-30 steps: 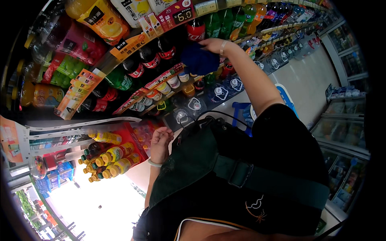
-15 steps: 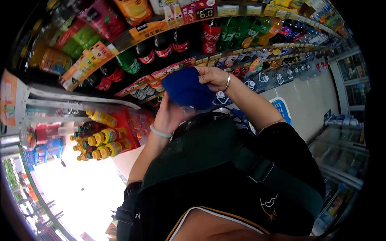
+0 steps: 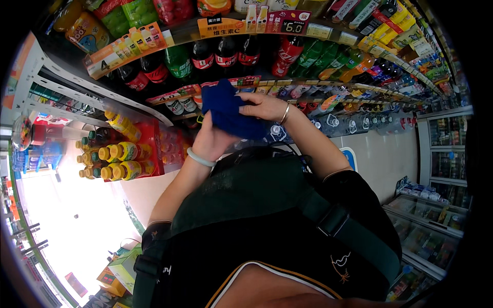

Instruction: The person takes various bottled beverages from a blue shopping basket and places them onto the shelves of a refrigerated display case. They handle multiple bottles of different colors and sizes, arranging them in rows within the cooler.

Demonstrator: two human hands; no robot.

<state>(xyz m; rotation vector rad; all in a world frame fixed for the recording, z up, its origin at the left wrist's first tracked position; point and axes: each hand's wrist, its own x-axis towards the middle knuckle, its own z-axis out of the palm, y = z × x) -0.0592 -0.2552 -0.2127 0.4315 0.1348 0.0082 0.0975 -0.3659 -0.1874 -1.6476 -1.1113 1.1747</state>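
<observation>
Both of my hands are on a folded dark blue cloth (image 3: 222, 105), held up in front of the drink shelves. From below, my left hand (image 3: 213, 141) supports it, thumb pressed up along its near left side; the other fingers are partly hidden beneath. My right hand (image 3: 264, 107) comes from the right, its thumb and fingers closed at the cloth's right edge. A pale bangle (image 3: 201, 158) circles my left wrist, and a thin metal bangle (image 3: 285, 114) my right. Part of the cloth hangs toward my chest.
Shelves hold dark soda bottles (image 3: 226, 54) and green bottles (image 3: 307, 57) just beyond my hands. Yellow-capped bottles (image 3: 125, 151) fill a red rack (image 3: 156, 148) at left. Large clear water jugs (image 3: 334, 123) stand low at right; glass-door coolers (image 3: 448, 136) lie farther right.
The cloth has gone from spread and rounded to more bunched, with a peak at its top. My right hand has shifted slightly left and down along it. The view has turned a little.
</observation>
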